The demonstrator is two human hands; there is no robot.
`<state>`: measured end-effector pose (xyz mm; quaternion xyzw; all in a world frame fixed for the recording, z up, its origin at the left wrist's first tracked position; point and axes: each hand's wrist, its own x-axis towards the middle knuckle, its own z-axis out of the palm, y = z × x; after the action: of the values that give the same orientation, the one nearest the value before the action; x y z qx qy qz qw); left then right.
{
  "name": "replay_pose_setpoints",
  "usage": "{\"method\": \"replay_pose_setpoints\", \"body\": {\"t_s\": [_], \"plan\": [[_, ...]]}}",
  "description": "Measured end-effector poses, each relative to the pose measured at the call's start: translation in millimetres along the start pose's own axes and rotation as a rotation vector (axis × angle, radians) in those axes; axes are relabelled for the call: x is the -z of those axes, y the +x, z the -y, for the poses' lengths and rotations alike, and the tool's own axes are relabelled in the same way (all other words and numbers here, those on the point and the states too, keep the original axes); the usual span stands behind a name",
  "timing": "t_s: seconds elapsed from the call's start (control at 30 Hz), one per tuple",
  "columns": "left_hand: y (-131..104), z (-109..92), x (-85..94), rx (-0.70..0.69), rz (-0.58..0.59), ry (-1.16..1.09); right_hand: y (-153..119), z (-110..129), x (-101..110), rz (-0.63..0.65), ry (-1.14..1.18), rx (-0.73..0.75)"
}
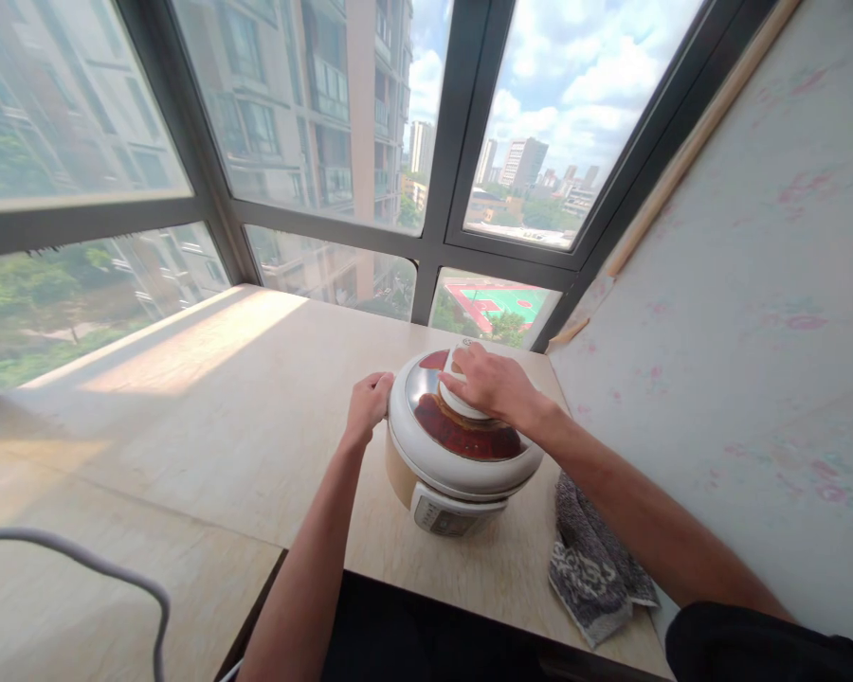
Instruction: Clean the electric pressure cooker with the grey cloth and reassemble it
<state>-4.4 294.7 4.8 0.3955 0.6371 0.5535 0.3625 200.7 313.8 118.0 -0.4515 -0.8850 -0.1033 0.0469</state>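
Note:
A round electric cooker (400, 471) with a beige body and a white front control panel (449, 512) stands on the stone ledge. Its domed lid (433, 461) has a white rim and a dark red and clear top, and sits on the body. My left hand (370, 405) is closed at the cooker's left side, fingers curled at the rim; whatever part they grip is hidden. On top of the lid, my right hand (494, 379) is closed around the white lid handle (462, 405), covering most of it.
A grey patterned towel (593, 559) lies right of the cooker, under my right forearm. A grey cable (106, 566) curves across the lower left. Framed windows (437, 251) bound the ledge (206, 407) at the back, and a floral-papered wall (739, 379) rises on the right.

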Motion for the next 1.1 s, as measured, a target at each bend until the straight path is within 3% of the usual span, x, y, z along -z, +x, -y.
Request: {"method": "replay_pose_setpoints", "body": {"t_s": [0.23, 0.4, 0.8, 1.1], "plan": [[-0.4, 0.1, -1.2, -0.005, -0.015, -0.008, 2.4, 19.3, -1.8, 0.0, -0.053, -0.233], [-1.4, -1.4, -1.1, -0.009, -0.008, -0.023, 3.6, 26.0, -2.1, -0.045, -0.033, -0.307], [-0.5, 0.9, -1.6, 0.027, -0.009, -0.053, 1.5, 25.6, 2.0, -0.017, -0.003, -0.308], [-1.6, -0.6, -1.2, 0.024, -0.002, -0.057, 10.2, 6.1, 17.3, 0.069, 0.067, -0.256]]}}
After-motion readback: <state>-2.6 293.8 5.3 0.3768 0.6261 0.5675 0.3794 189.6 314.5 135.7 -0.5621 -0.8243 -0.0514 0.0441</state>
